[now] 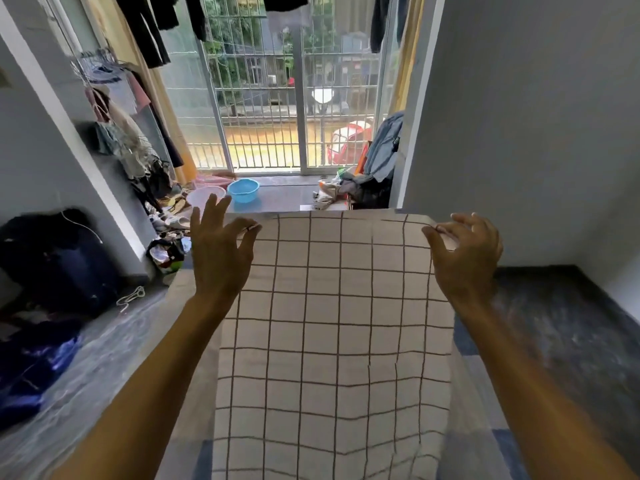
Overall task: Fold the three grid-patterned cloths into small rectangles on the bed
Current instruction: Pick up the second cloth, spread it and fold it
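blue basin (pixel 243 190), pink basin (pixel 206 196), hanging clothes (pixel 119 95), barred window (pixel 294 81)

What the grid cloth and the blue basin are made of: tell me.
The grid cloth looks like thin woven fabric with a matte finish; it hangs limp and ripples near the bottom. The blue basin is probably plastic: smooth, uniformly coloured, slightly glossy, with an even moulded rim.

Cloth: the grid-patterned cloth (pixel 332 323), hanging from the pinching fingers of the left hand (pixel 221 251) and right hand (pixel 464 254), is showing pale cream crossed by thin dark brown lines.
Basin: the basin (pixel 243 189), just beyond the left hand's fingers, is glowing bright blue.
Bedding: the bedding (pixel 571 341), below the right hand's fingers, is showing mottled dark grey with blue blocks.
Hanging clothes: the hanging clothes (pixel 145 26), high above the fingers, are looking black.
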{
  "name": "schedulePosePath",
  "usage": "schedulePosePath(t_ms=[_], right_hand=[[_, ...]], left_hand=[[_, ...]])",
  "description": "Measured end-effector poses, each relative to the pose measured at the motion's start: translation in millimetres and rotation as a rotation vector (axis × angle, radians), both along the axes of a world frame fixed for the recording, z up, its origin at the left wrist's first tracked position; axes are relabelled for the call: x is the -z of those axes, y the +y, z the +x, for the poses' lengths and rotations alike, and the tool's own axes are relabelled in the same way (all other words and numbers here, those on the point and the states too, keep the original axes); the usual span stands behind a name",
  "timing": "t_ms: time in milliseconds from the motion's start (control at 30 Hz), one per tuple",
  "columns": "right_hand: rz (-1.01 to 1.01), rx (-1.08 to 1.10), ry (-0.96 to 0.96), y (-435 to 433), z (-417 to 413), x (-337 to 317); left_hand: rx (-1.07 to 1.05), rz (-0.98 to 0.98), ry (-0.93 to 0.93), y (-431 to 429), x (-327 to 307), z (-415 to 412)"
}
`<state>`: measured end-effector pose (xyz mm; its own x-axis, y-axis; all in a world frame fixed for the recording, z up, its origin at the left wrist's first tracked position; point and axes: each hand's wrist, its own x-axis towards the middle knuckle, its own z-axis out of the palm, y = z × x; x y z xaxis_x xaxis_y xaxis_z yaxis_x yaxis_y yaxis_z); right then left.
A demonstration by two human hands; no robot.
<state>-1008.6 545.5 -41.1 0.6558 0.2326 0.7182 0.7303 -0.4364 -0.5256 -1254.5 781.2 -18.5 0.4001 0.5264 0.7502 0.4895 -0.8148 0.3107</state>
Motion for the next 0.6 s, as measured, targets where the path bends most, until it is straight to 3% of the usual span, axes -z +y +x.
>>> schedulePosePath(t_ms=[300, 600], right_hand=[[-0.184, -0.026, 0.178, 40, 123, 114], [-0.283, -0.013, 0.288, 44, 161, 180]], left_hand=[[0.044, -0.198, 0.224, 44, 96, 126], [0.090, -0.368, 0.351, 64, 169, 184]])
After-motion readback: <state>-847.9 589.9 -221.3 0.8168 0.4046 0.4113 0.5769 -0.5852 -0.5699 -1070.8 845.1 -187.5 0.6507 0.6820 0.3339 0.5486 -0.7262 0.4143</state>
